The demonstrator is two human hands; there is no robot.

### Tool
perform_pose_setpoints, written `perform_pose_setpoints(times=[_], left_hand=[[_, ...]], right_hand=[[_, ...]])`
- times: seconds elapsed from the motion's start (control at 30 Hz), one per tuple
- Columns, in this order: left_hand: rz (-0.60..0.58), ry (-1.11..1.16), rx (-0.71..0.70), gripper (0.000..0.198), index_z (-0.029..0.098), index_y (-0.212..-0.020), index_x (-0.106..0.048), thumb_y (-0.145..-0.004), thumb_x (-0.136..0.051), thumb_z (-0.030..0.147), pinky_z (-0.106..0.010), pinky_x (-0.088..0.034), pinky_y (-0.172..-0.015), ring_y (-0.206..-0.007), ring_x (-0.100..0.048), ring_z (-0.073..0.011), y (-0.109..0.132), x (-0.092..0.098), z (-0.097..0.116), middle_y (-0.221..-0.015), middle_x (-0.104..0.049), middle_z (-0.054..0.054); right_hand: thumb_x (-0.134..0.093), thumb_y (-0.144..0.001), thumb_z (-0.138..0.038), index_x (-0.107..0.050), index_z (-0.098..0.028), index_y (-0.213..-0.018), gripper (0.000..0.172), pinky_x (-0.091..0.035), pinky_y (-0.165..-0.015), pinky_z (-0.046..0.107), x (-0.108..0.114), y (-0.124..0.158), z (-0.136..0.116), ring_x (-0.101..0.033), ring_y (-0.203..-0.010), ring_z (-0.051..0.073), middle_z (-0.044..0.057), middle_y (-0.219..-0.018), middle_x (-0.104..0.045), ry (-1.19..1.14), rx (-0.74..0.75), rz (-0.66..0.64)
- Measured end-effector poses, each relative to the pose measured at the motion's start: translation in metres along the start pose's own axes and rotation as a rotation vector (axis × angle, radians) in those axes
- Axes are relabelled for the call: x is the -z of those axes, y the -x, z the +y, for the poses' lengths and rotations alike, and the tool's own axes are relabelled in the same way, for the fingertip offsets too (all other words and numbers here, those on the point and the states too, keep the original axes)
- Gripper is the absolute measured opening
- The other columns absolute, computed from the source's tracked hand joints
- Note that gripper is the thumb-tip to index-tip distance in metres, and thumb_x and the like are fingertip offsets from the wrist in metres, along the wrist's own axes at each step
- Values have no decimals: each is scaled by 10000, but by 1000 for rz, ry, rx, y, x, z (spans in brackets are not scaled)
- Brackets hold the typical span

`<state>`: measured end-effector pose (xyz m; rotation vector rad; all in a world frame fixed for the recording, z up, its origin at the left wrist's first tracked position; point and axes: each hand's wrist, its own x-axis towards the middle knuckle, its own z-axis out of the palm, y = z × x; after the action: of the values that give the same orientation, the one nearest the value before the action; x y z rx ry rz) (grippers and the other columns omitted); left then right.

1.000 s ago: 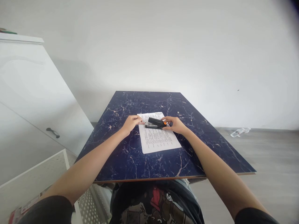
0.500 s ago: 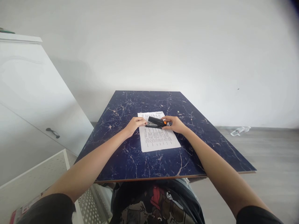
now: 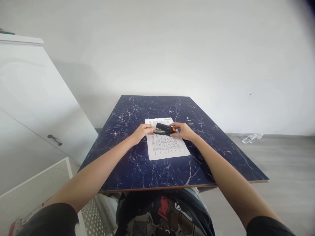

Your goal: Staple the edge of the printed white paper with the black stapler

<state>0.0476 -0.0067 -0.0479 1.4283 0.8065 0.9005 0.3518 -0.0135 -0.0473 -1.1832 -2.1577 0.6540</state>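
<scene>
A black stapler (image 3: pixel 164 128) with orange parts at its right end lies across the upper half of some printed paper (image 3: pixel 167 147). Its jaw gapes toward the left. My right hand (image 3: pixel 184 131) grips the stapler's right end between thumb and fingers. At the stapler's left tip, my left hand (image 3: pixel 144 131) has its fingertips pinched together against the jaw; whatever they hold there is hidden or too small to make out. The paper lies flat on the dark blue marbled table (image 3: pixel 133 170).
A small pale object (image 3: pixel 187 117) lies on the table beyond my right hand. On the left stand a white cabinet (image 3: pixel 29 95) and a perforated white basket (image 3: pixel 92 216). A clear plastic item (image 3: pixel 251 138) rests on the floor by the wall at right.
Almost nothing differs. The fingers of my left hand have shifted very slightly at the stapler's left tip; the stapler, the paper and my right hand stay in place.
</scene>
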Motion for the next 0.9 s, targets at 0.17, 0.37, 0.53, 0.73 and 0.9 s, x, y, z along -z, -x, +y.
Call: perform_pose_setpoints(times=[0.17, 0.37, 0.53, 0.73, 0.9], left_hand=[[153, -5, -94, 253, 183, -793, -693, -842, -741, 427, -389, -553, -913, -762, -696, -167, 1, -1, 0, -681, -601, 19], [286, -178, -128, 298, 187, -776, -658, -865, -671, 471, -309, -499, -715, -755, -697, -196, -4, 8, -4, -703, -667, -19], [275, -228, -121, 267, 196, -797, -682, -849, -686, 458, -302, -466, -686, -684, -640, -174, -4, 10, -8, -676, -675, -12], [244, -281, -108, 257, 198, -803, -690, -863, -675, 447, -306, -447, -706, -684, -624, -172, -2, 8, -7, -666, -665, -5], [217, -317, -103, 263, 197, -809, -694, -867, -678, 453, -308, -432, -723, -686, -614, -170, -2, 9, -7, -666, -657, 0]], right_hand=[[-796, -793, -367, -658, -241, -1300, 540, -558, -914, 394, 2, 0, -7, -715, -909, 228, 43, -1005, -757, 60, 27, -26], [-813, -767, -363, -669, -220, -1306, 576, -552, -896, 406, 14, 3, -9, -694, -855, 229, 55, -954, -747, 97, -7, -44], [-805, -754, -346, -682, -238, -1308, 578, -558, -910, 438, 40, 13, -6, -701, -908, 256, 79, -1035, -752, 142, -66, -141], [-790, -766, -422, -760, -252, -1164, 433, -565, -815, 397, 79, 33, 1, -717, -937, 292, 90, -1088, -772, 197, -188, -324], [-785, -735, -401, -770, -257, -1050, 347, -545, -828, 389, 107, 53, 13, -718, -950, 304, 55, -1031, -774, 243, -300, -442]])
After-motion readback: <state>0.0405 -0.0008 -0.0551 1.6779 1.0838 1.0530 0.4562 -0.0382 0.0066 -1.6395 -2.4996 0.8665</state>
